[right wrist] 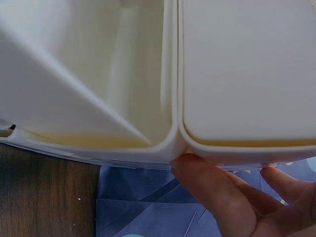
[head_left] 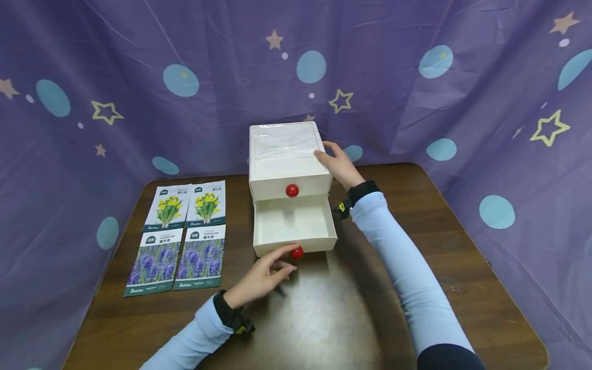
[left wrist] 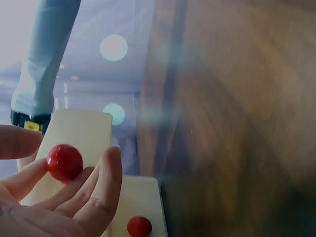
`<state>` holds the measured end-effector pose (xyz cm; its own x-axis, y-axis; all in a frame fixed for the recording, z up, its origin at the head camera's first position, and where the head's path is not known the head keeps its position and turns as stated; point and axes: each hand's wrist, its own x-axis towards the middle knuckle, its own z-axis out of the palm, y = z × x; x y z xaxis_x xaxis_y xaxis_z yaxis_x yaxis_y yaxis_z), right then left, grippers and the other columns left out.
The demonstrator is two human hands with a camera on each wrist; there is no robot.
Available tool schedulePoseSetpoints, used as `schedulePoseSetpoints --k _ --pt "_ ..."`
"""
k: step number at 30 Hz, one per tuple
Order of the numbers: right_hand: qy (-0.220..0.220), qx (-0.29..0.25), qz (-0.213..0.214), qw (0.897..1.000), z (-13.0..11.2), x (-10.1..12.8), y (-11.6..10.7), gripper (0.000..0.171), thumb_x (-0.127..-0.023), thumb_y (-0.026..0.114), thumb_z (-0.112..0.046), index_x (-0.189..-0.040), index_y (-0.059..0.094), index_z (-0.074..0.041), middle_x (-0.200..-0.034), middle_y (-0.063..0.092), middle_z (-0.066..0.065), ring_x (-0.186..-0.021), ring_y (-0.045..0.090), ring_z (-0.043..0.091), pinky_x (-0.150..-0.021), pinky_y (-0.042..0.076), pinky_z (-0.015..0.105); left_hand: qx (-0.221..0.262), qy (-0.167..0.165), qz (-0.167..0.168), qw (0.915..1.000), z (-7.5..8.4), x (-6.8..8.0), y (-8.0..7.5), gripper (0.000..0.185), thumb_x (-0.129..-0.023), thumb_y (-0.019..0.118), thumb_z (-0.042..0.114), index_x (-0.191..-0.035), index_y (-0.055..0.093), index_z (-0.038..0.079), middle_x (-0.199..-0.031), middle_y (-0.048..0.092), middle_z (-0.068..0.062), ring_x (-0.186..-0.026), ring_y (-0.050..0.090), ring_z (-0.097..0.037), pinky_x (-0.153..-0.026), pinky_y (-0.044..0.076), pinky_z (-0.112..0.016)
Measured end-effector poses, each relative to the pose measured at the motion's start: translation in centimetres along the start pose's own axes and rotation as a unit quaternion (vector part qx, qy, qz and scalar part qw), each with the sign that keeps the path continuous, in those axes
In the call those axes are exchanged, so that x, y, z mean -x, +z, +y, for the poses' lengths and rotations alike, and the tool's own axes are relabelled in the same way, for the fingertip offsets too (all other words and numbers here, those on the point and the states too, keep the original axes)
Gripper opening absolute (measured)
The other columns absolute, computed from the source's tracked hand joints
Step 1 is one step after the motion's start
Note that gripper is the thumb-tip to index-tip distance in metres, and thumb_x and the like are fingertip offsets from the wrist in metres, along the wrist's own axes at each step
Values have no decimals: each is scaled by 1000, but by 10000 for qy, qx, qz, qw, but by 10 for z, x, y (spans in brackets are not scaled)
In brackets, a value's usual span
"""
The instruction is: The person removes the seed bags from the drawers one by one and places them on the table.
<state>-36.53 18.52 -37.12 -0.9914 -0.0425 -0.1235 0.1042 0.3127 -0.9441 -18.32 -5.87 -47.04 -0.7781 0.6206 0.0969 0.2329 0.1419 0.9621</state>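
My right hand (head_left: 340, 164), spread, probably steadies the cabinet (head_left: 287, 167); my left hand (head_left: 260, 277), fingers loose, touches the lower knob (head_left: 298, 253).

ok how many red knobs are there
2: the upper knob on the closed upper drawer, and the lower knob, touched by the left hand, on the open lower drawer.

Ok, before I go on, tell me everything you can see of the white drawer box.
The white drawer box looks smooth and plastic, with rounded corners and shiny clear film across part of its top. It stands upright on the wooden table, front toward the person. The upper drawer is shut; the lower drawer is pulled out. Each has a round red knob. The right hand rests against the box's right side; the left hand's fingers are at the lower knob.
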Motion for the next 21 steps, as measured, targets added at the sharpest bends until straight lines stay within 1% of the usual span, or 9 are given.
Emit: schedulePoseSetpoints --k 4,6,8,11,17,21 --pt "37 52 -5 10000 1 0 0 63 -90 53 -47 -144 28 -27 -141 35 11 -115 46 30 -81 47 53 111 58 182 9998 11 -11 -7 53 -90 49 -10 -140 34 1 -142 34 -21 -100 59 -34 -75 51 -50" --pt "31 21 -12 10000 0 0 0 63 -90 53 -47 -144 28 -27 -141 35 12 -114 47 31 -81 47 53 149 29 252 9996 16 -17 -10 54 -89 47 -13 -140 33 -1 -142 33 -24 -100 58 -37 -76 51 -51" --pt "43 -2 -8 10000 0 0 0 63 -90 54 -48 -144 28 -27 -140 36 12 -114 48 30 -80 47 53 153 16 324 9994 18 -25 -13 55 -89 46 -13 -141 32 -2 -140 34 -26 -100 58 -38 -75 52 -50" --pt "11 -29 -11 10000 -1 0 0 63 -90 54 -47 -144 29 -26 -140 36 12 -114 48 30 -82 47 51 104 -4 505 9987 16 -37 -18 56 -88 45 -14 -141 31 -1 -139 35 -27 -99 59 -37 -73 52 -48" --pt "-110 -79 19 9999 -1 2 0 63 -91 53 -46 -144 29 -24 -140 36 12 -114 47 29 -85 46 50 -8 -65 906 9959 8 -60 -25 56 -88 46 -11 -141 32 1 -134 38 -29 -95 60 -34 -72 52 -51" --pt "-173 -37 16 9998 -1 2 0 62 -90 54 -46 -143 30 -23 -140 36 12 -116 46 28 -89 44 49 -61 -183 1110 9936 4 -70 -29 54 -89 49 -8 -140 35 3 -129 42 -26 -95 60 -33 -70 54 -43"
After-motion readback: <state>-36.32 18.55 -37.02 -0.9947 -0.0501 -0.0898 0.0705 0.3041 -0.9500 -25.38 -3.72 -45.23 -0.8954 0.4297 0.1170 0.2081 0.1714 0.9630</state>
